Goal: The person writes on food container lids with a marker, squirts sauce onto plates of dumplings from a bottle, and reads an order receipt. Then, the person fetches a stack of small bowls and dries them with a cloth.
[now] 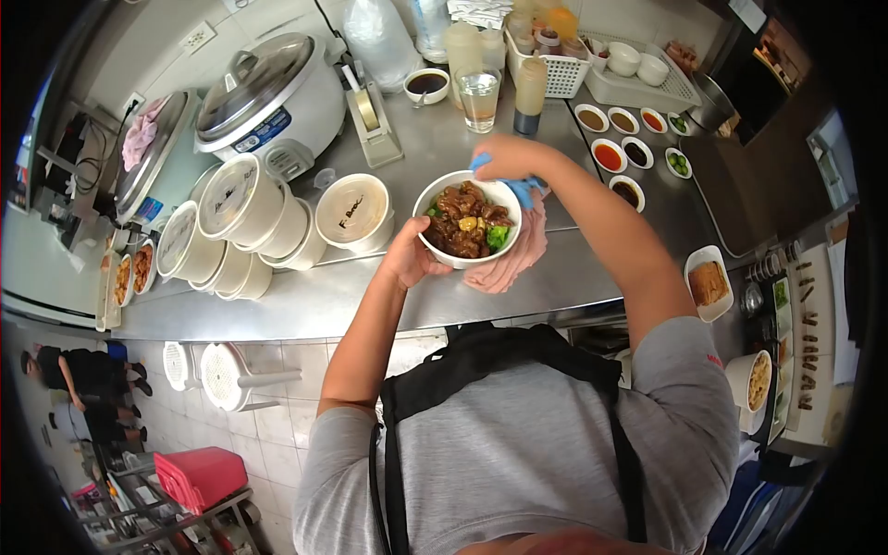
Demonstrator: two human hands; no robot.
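My left hand (413,254) grips the near left side of a white bowl (431,195), thumb over the rim. In the bowl lie brown glazed meat pieces (460,238), green broccoli (498,238) and a few yellow bits. At the bowl's far right side, my right hand (509,158) is closed on a blue cloth (526,191); part of the cloth hangs by the rim. Its fingertips are partly hidden. A folded pink cloth (511,261) lies on the steel counter under and beside the bowl's right edge.
Left of the bowl stand lidded tubs (354,213), a rice cooker (268,102) and a tape dispenser (372,116). Behind are a water glass (479,100), a squeeze bottle (530,97) and a sauce bowl (426,85). Small sauce dishes (609,155) sit at right. Stools (225,376) and people stand beyond.
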